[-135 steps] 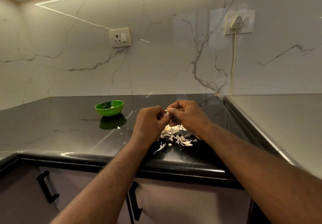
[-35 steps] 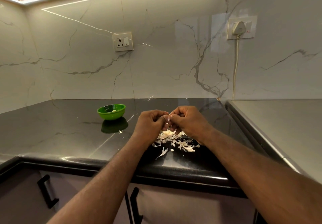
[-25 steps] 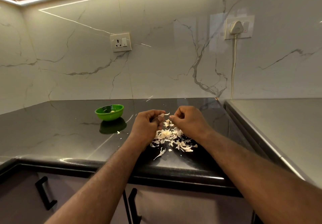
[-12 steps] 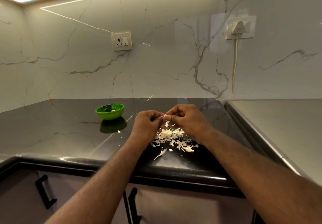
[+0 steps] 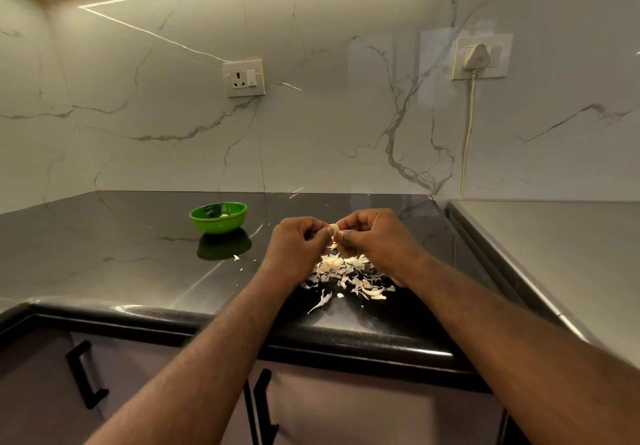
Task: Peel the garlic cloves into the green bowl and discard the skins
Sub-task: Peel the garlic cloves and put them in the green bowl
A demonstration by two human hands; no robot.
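Observation:
Both hands meet above the black counter point(image 5: 114, 264). My left hand point(image 5: 298, 247) and my right hand point(image 5: 375, 240) pinch a small pale garlic clove point(image 5: 334, 228) between their fingertips. Directly below them lies a heap of whitish garlic skins point(image 5: 349, 276). A small green bowl point(image 5: 218, 217) stands to the left of the hands, farther back, with a pale peeled clove showing inside. A few skin flakes point(image 5: 237, 257) lie in front of the bowl.
A marble wall backs the counter, with a socket point(image 5: 243, 78) and a plugged-in white cable point(image 5: 467, 133). A grey steel surface point(image 5: 561, 254) adjoins on the right. Cabinet doors with black handles point(image 5: 81, 372) sit below the counter edge.
The hands drew briefly apart a second ago, then closed together again over the skin pile. The clove now shows between the fingertips. The bowl has not moved.

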